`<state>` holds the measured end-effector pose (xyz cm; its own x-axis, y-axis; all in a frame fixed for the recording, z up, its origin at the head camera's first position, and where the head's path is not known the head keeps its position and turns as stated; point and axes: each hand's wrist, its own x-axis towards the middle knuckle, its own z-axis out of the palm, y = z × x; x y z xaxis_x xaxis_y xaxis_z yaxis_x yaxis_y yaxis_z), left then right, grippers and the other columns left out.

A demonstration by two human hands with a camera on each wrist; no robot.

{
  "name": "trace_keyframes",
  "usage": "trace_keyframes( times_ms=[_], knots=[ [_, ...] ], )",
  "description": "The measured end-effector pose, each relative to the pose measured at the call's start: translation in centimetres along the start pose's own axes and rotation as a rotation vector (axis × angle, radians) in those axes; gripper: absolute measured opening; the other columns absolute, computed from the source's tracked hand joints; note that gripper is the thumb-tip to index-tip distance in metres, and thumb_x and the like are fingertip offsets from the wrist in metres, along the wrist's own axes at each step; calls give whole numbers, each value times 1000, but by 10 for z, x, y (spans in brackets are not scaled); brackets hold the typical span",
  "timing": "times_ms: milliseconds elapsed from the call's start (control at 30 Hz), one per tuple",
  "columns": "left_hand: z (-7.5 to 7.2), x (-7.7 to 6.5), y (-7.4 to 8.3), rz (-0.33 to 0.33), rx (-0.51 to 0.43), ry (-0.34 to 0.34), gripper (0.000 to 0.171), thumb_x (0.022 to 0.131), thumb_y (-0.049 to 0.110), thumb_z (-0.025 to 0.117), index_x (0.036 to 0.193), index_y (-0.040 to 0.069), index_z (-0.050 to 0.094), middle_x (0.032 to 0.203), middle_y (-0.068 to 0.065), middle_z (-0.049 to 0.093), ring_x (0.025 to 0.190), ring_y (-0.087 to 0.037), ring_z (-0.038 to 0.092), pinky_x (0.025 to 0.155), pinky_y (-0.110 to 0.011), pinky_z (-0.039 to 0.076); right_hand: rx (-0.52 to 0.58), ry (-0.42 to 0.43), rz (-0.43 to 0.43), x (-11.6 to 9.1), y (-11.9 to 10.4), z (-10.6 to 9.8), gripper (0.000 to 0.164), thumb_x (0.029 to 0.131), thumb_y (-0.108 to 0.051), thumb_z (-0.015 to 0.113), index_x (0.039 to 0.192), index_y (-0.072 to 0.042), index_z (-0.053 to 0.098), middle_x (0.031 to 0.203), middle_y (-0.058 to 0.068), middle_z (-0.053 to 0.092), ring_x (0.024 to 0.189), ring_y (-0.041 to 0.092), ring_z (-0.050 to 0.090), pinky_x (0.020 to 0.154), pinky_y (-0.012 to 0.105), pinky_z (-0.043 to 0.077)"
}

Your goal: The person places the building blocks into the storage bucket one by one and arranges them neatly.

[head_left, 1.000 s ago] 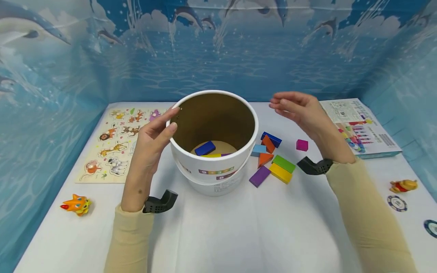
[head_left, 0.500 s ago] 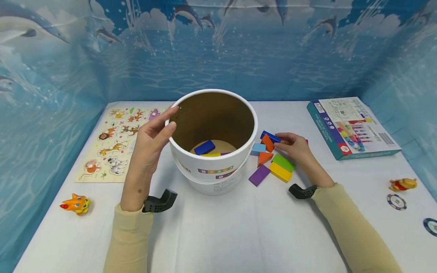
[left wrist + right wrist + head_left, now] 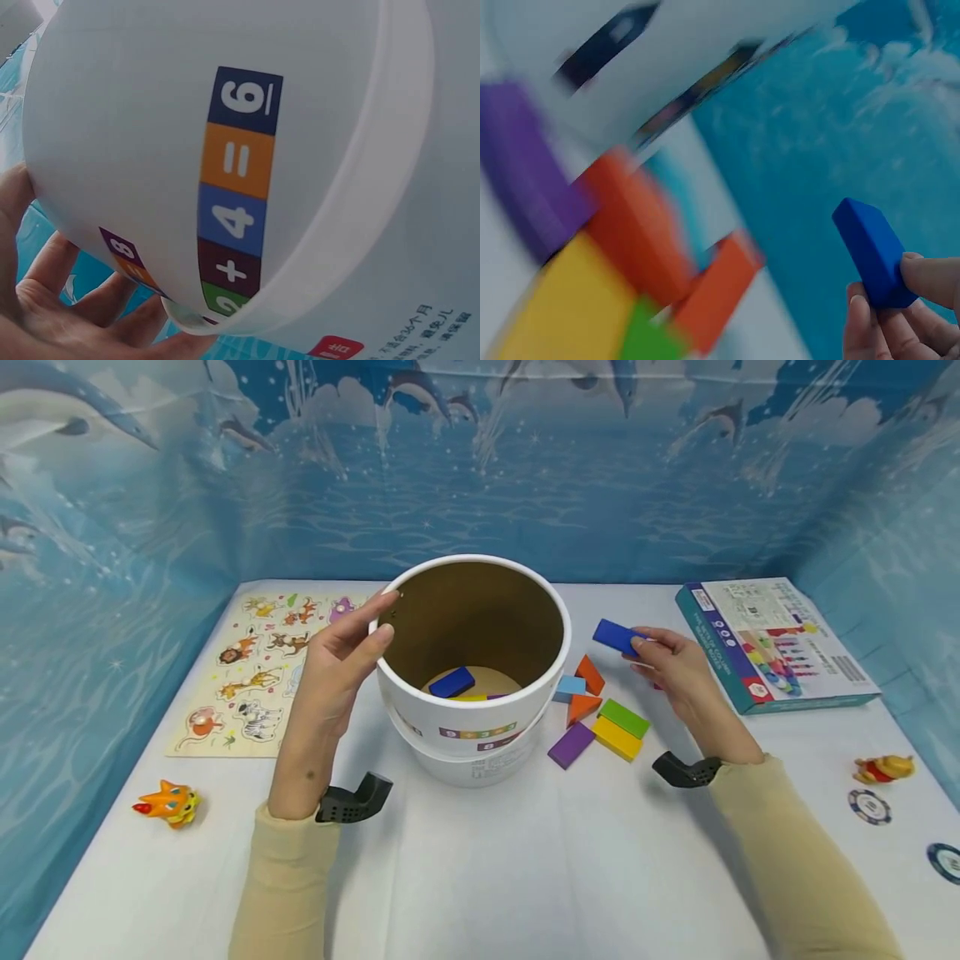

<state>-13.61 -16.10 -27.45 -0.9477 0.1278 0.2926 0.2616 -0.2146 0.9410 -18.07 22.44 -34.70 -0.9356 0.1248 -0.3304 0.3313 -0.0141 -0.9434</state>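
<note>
A white bucket (image 3: 472,739) with printed number sums stands mid-table. My left hand (image 3: 337,668) grips its left rim, thumb at the edge and fingers along the outer wall, as the left wrist view (image 3: 82,300) also shows. Inside on the bottom lie a blue block (image 3: 452,682) and parts of yellow and purple ones. To the right of the bucket, my right hand (image 3: 675,672) pinches a blue rectangular block (image 3: 617,636) by one end, raised above the table. In the right wrist view that block (image 3: 874,255) sits between thumb and fingers.
Beside the bucket lie orange triangles (image 3: 582,708), a light blue block (image 3: 568,688), and purple (image 3: 571,746), green (image 3: 624,718) and yellow (image 3: 617,739) blocks. An animal puzzle board (image 3: 232,718), a boxed set (image 3: 780,643), small toy figures (image 3: 885,768) and chips (image 3: 870,807) lie farther out.
My right hand came down to the blocks, took the blue block from the back of the pile and lifted it, moving slightly right. My left hand stays on the bucket rim.
</note>
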Motion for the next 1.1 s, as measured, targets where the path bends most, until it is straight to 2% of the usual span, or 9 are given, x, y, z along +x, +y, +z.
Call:
trace_keyframes(
  times_ms=[100,167,300,367,467,600,700,900,1100],
  knots=[
    [0,0,0,-4,-2,-2,37,84,8,58,120,6,56,133,-8,43,128,-16,31,100,-39,32,218,-73,-28,-16,-37,6,45,76,-24,68,116,-14,49,107,1,54,84,13,63,71,22,51],
    [-1,-1,1,-4,-8,0,36,84,7,58,120,6,56,133,-9,43,128,-16,31,100,-38,33,315,-138,-77,-27,-64,16,44,76,-19,68,115,-11,48,111,5,53,82,17,65,67,24,52],
    [0,-1,2,-3,-15,0,36,84,6,58,120,6,56,133,-9,43,128,-16,30,100,-37,33,317,-290,-208,-47,-112,47,41,77,-14,67,113,-5,50,113,11,52,81,22,65,67,27,53],
    [0,-1,2,-4,-18,-1,36,83,6,59,119,6,57,134,-9,43,128,-16,30,100,-37,33,248,-368,-264,-52,-130,67,40,77,-14,67,113,-3,53,110,13,53,81,23,65,68,27,52],
    [1,-1,2,-6,-18,-1,36,83,6,59,119,6,57,134,-9,43,128,-16,30,99,-36,33,50,-479,-305,-53,-146,97,38,80,-15,63,115,-2,55,106,14,56,84,22,63,74,28,51],
    [2,-1,1,3,-20,-3,35,84,6,58,119,6,57,132,-10,45,128,-16,30,100,-35,33,-279,-661,-297,-49,-150,130,35,87,-12,54,120,-3,52,107,13,57,92,22,60,80,32,49],
    [1,0,2,8,-19,-2,35,84,5,57,119,5,57,131,-10,45,128,-16,31,100,-35,32,-455,-826,-266,-44,-146,149,31,90,-8,49,120,-2,50,106,15,57,95,24,59,80,34,49],
    [2,-1,2,-3,2,7,36,85,5,56,121,3,54,133,-8,44,126,-16,33,98,-40,35,-696,-1094,-211,-38,-135,170,27,89,-5,50,116,1,52,100,14,60,92,24,59,79,34,50],
    [3,-1,2,0,9,8,36,85,3,55,121,2,53,133,-8,44,126,-16,33,98,-41,35,-858,-1245,-232,-38,-129,174,32,89,-4,50,121,-2,49,101,10,61,91,21,60,78,34,50]
  ],
)
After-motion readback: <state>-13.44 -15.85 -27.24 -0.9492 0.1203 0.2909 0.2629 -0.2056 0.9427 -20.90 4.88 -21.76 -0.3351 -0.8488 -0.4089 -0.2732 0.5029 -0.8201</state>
